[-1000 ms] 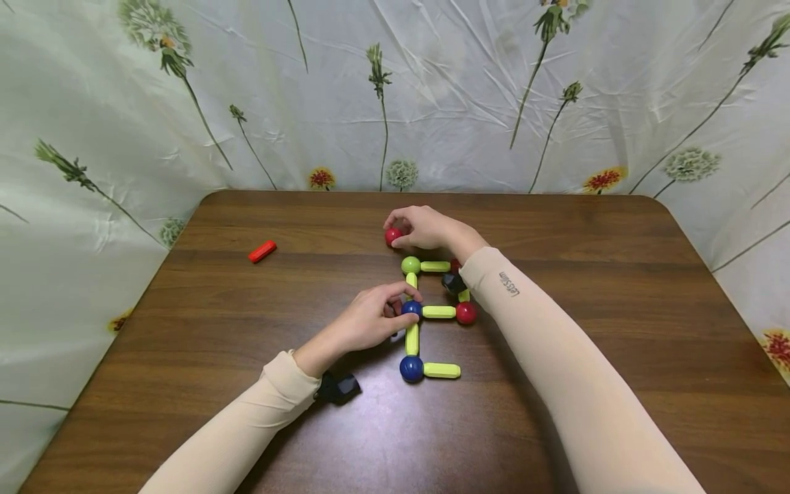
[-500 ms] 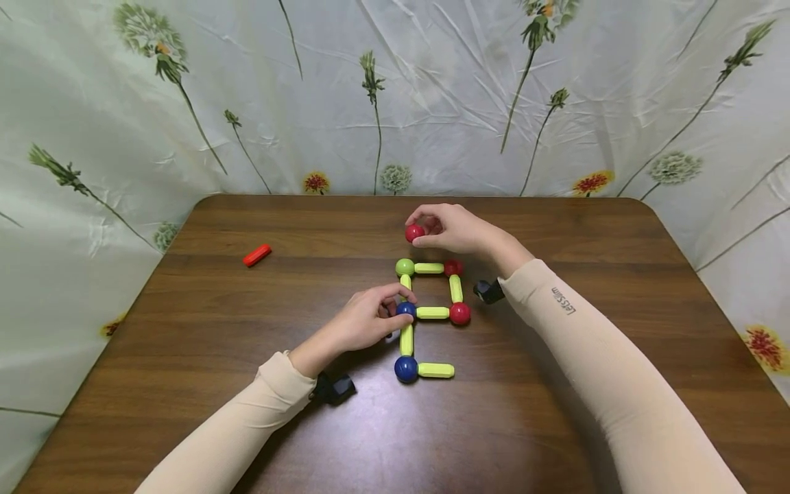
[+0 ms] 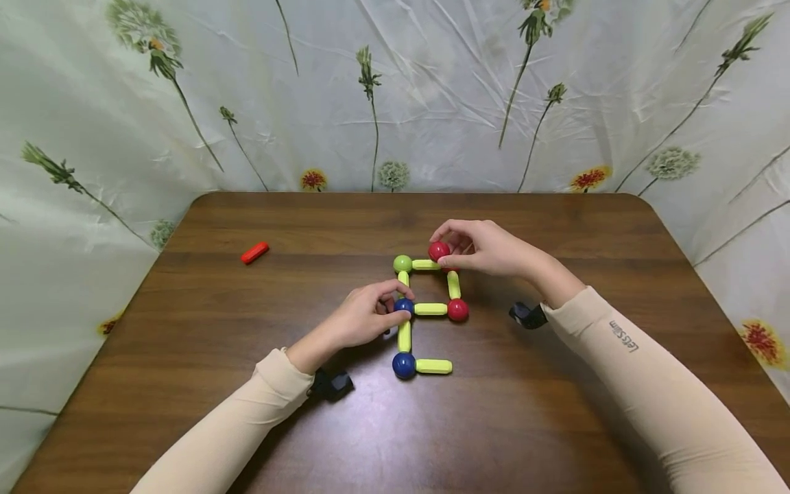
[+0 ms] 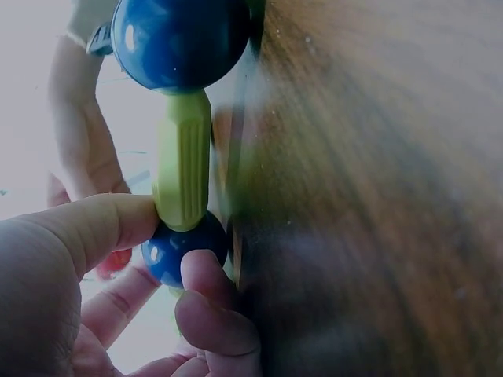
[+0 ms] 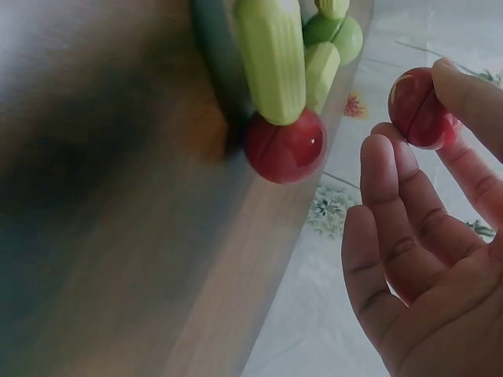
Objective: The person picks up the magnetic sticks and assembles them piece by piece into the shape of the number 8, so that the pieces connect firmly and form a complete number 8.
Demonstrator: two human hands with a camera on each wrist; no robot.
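Note:
My left hand (image 3: 364,317) holds the middle blue ball (image 4: 169,255) of a structure of yellow-green rods and coloured balls lying on the table. Between thumb and fingers, my right hand (image 3: 487,248) pinches a loose red ball (image 5: 420,106), raised above the structure's top right corner. In the head view that ball partly covers the red ball (image 5: 287,147) at the corner. A green ball (image 3: 402,264) forms the top left corner, another red ball (image 3: 457,310) the right side. From the lower blue ball (image 3: 404,366) a rod (image 3: 434,366) points right, its far end free.
A short red rod (image 3: 255,252) lies apart on the left of the brown wooden table (image 3: 296,226). A flowered cloth (image 3: 444,103) hangs behind the table's far edge. Dark wrist cameras sit below both wrists.
My right hand has carried the loose red ball rightward from behind the green ball, then nearer to the structure's top right corner. The left hand stays on the middle blue ball.

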